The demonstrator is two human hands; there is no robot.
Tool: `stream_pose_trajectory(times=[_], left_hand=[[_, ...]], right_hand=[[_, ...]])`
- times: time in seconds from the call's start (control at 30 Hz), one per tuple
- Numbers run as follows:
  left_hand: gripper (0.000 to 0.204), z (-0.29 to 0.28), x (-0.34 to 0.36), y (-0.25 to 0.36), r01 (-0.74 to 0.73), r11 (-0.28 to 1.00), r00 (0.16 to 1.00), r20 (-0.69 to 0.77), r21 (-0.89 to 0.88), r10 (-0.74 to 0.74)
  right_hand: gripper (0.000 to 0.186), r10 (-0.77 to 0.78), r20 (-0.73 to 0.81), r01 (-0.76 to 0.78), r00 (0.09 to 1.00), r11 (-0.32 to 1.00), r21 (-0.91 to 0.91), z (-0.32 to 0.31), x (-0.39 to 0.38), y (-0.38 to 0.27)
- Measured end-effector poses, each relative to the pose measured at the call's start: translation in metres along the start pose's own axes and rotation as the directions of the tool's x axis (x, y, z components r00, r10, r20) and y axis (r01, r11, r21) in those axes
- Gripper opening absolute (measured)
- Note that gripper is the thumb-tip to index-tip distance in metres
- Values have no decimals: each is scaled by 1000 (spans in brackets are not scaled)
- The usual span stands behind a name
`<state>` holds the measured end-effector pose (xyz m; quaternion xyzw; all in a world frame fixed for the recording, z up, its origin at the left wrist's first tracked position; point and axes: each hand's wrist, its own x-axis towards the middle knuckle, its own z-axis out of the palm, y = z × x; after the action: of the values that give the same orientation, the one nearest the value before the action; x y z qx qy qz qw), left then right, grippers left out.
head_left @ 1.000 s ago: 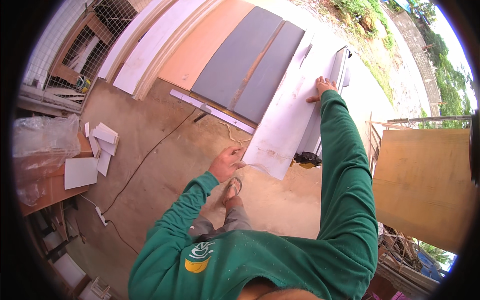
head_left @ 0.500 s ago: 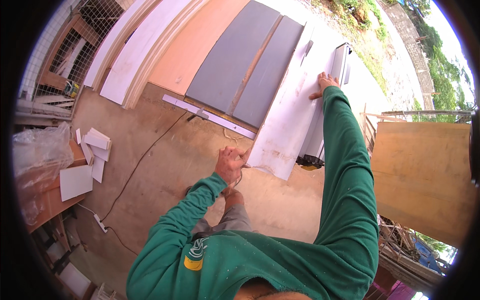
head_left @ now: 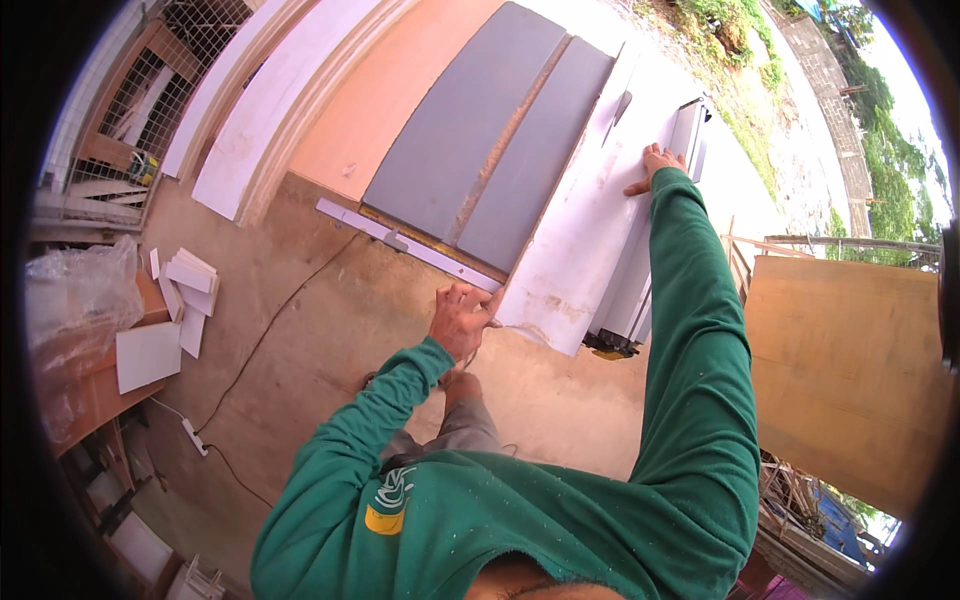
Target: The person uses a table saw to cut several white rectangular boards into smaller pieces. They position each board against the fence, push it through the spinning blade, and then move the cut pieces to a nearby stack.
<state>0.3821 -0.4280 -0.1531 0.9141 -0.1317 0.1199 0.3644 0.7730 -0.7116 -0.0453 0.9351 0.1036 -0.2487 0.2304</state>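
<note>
A long white board lies on the right part of a grey machine table that has a brown, rusty-looking slot. My left hand is closed on the board's near left corner, its fingers curled in at the edge. Farther off, my right hand rests with fingers spread on the board's right side, beside a silver fence bar. That bar runs along the board's right edge and ends near me in a black and yellow piece.
A pale rail crosses the table's near edge. Long white boards stand at the far left. A black cord runs over the floor to a white power strip. Offcuts lie at left; a large wooden panel is at right.
The white board has slid slightly away from me along the fence bar, with both hands keeping their places on it. The whole view has shifted a little.
</note>
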Motion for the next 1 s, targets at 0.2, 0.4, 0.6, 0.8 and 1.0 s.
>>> stream_pose_trajectory(times=[0.2,0.4,0.6,0.8,1.0], left_hand=[[49,1,20,2,10,1000,999,-40,23,-9],[49,3,37,-1,4,998,1000,-20,56,-3],[50,3,54,0,6,997,1000,-26,79,-4],[45,4,70,-1,-3,990,1000,2,140,3],[40,4,86,2,0,985,1000,7,171,-1]], right_hand=[[142,-5,-6,5,1000,1000,29,-2,21,9],[138,-28,-61,29,998,999,21,-6,39,19],[129,-61,-98,64,993,998,28,-8,51,28],[126,-65,-103,68,993,997,29,-11,65,37],[124,-81,-107,86,991,996,40,-19,75,45]])
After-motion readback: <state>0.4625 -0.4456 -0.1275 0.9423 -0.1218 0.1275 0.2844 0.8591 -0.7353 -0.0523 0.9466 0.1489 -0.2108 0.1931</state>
